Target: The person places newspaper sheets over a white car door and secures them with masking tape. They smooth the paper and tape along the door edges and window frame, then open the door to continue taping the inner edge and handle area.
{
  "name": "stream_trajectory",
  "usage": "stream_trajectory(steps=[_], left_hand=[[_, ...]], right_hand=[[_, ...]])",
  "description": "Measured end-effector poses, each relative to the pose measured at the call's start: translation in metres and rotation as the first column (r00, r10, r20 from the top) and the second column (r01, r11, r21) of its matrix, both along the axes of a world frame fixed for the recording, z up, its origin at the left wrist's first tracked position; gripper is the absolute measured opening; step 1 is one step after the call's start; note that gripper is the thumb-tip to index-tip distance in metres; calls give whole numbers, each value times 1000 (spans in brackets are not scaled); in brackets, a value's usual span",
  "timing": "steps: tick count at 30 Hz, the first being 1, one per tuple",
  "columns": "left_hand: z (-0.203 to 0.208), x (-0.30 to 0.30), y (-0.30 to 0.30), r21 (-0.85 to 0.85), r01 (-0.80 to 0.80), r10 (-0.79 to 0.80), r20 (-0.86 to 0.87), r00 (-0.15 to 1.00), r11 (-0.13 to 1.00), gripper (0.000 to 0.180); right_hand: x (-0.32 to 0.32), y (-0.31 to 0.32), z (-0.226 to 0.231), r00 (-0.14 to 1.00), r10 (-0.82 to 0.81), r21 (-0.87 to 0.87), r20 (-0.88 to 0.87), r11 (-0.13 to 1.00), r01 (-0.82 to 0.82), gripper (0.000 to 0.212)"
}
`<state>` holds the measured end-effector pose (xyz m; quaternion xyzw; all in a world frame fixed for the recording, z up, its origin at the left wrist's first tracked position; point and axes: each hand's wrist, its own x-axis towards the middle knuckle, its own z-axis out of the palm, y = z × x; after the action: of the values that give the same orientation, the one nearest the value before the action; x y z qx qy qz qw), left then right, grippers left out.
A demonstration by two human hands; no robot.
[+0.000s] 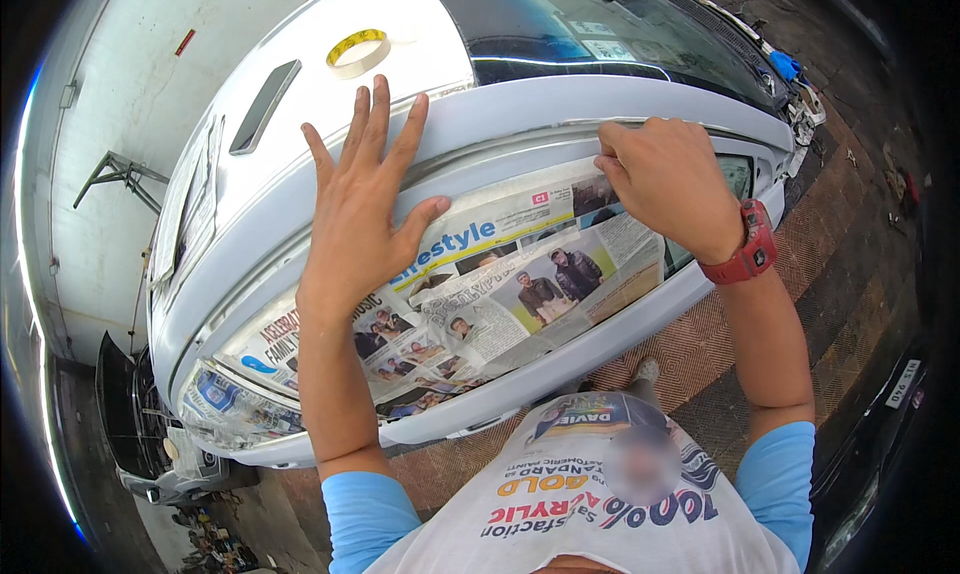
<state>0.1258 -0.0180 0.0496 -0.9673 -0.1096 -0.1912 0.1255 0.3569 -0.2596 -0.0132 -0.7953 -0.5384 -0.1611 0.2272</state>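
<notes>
Touching newspaper, tape roll, flat block on car roof

We wear a white shirt with coloured lettering; light-blue sleeves flank the shirt; a chunky red watch sits beyond its right side.

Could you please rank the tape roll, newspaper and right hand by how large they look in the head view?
Largest to smallest:
1. Newspaper
2. Right hand
3. Tape roll
</notes>
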Motion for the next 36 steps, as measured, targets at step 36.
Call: stream_trajectory(steps=[36], left_hand=[[-7,52,-24,3,164,-163,-90,983,986,93]], right_hand=[[-13,9,-3,995,-6,-32,102,999,9,5]])
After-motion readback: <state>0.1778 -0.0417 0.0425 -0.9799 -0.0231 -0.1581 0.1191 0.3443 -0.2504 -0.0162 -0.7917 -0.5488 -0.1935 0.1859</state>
